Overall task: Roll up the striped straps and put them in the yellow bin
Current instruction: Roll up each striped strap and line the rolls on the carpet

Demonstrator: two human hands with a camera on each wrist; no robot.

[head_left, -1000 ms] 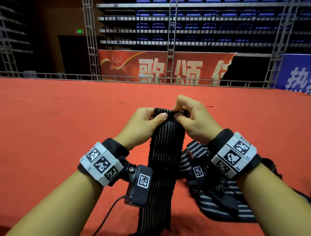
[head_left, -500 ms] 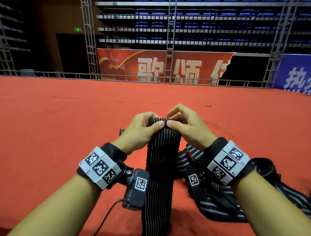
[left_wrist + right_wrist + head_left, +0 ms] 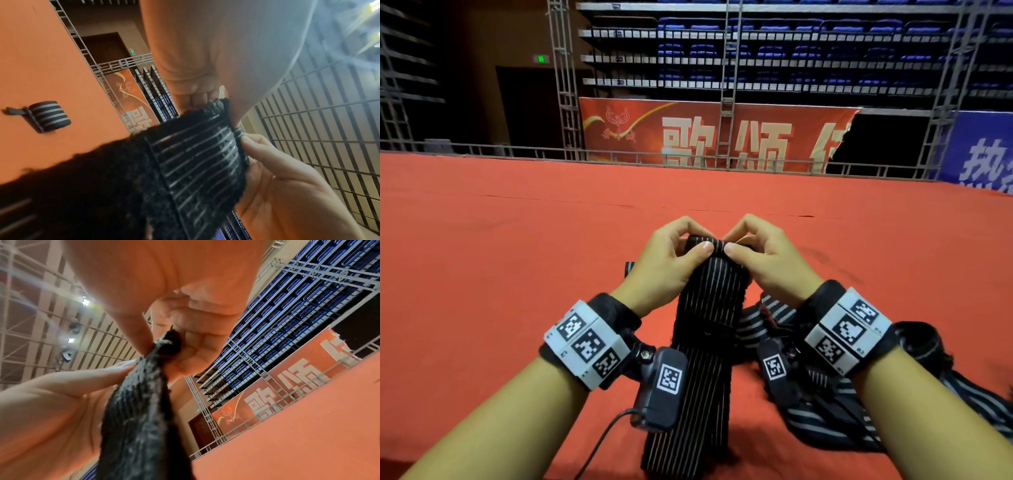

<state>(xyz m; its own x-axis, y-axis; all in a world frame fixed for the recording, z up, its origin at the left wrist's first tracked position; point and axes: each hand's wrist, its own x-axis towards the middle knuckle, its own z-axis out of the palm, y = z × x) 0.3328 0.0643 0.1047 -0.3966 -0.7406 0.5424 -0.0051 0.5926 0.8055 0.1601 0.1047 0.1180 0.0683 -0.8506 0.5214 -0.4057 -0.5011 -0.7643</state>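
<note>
Both hands are up in front of the person, pinching the top edge of a black striped strap (image 3: pixel 709 308) that hangs down between the forearms to the red floor (image 3: pixel 482 274). The left hand (image 3: pixel 667 263) holds the strap's upper left corner, thumb laid across the near face and fingers curled over the far side; the right hand (image 3: pixel 767 260) does the same at the upper right corner, its thumb tip almost meeting the other thumb. From the left wrist view the strap's end (image 3: pixel 197 155) shows thin pale stripes and a fuzzy edge, pinched between the left thumb and fingers, with the right hand's fingers (image 3: pixel 267 154) closed on it at four o'clock. The right wrist view shows the same end bunched in the right hand (image 3: pixel 185 344).

A heap of more striped straps (image 3: pixel 825 411) lies on the floor at five o'clock from the hands, under the right forearm. One already rolled strap (image 3: pixel 48 115) sits on the floor well apart to the left. At twelve o'clock, beyond a metal rail (image 3: pixel 619 156), hangs a red banner (image 3: pixel 705 133), with rows of blue seats (image 3: pixel 791 58) above it.
</note>
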